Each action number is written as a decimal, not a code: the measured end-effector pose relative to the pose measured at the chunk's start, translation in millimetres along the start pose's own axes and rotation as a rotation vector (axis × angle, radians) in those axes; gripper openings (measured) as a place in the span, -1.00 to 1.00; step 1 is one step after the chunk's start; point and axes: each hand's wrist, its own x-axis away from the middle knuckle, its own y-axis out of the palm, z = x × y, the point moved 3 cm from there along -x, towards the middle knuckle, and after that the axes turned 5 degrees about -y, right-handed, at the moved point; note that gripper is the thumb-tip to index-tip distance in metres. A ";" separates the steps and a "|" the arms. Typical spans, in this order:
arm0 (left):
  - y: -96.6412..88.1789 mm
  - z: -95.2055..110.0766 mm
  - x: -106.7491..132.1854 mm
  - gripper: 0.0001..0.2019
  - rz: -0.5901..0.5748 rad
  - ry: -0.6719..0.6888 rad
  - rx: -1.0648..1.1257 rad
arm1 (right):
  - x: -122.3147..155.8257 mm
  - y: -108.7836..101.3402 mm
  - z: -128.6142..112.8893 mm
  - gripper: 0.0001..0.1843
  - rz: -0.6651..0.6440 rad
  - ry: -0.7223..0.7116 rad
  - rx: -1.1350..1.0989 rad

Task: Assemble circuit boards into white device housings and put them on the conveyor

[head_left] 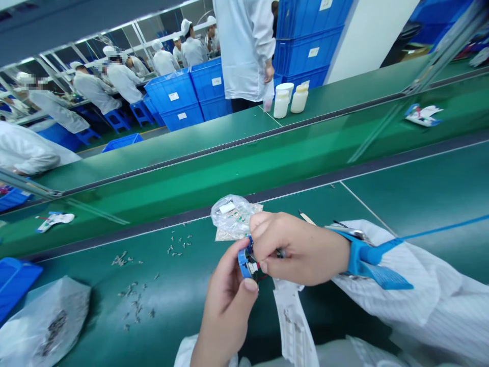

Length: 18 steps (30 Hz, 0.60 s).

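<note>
My left hand (pixel 233 300) is closed around a small round blue part (pixel 243 264), gripping it between thumb and fingers. A white connector with a red wire shows on that part's near side. Bent over it from the right, my right hand (pixel 284 247) has its fingers pinched together at the connector and wire; the exact hold is partly hidden. A white plastic housing (pixel 292 318) hangs below my right hand, apparently joined to the part. Just beyond my hands lies a clear plastic bag (pixel 233 214) with small pieces in it. A blue strap (pixel 367 257) circles my right wrist.
Small metal pieces (pixel 135 306) lie scattered on the green table to the left, near an open plastic bag (pixel 49 321) and a blue tray (pixel 17 283). White assemblies (pixel 422 116) sit on the green belt. Beyond stand white bottles (pixel 281 103), blue crates (pixel 173 97) and co-workers in white.
</note>
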 end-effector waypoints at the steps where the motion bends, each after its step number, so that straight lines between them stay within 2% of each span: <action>1: 0.8 1.0 0.5 -0.61 0.000 0.008 -0.023 | -0.2 -0.6 -0.6 -0.66 -0.012 -0.001 0.011; 9: -3.8 8.3 3.2 -0.57 0.070 0.132 -0.404 | -4.3 -4.3 -3.9 -0.69 -0.131 0.014 0.210; 13: -5.2 9.8 3.6 -0.54 -0.010 0.137 -0.643 | -4.3 -2.6 -3.5 -0.69 -0.153 0.014 0.294; 16: -3.8 11.1 5.2 -0.56 -0.082 0.116 -0.848 | -2.9 -0.2 -4.7 -0.70 -0.126 0.011 0.344; 18: -1.2 12.1 6.9 -0.59 -0.091 0.111 -0.943 | -1.8 2.0 -5.8 -0.70 -0.110 0.036 0.386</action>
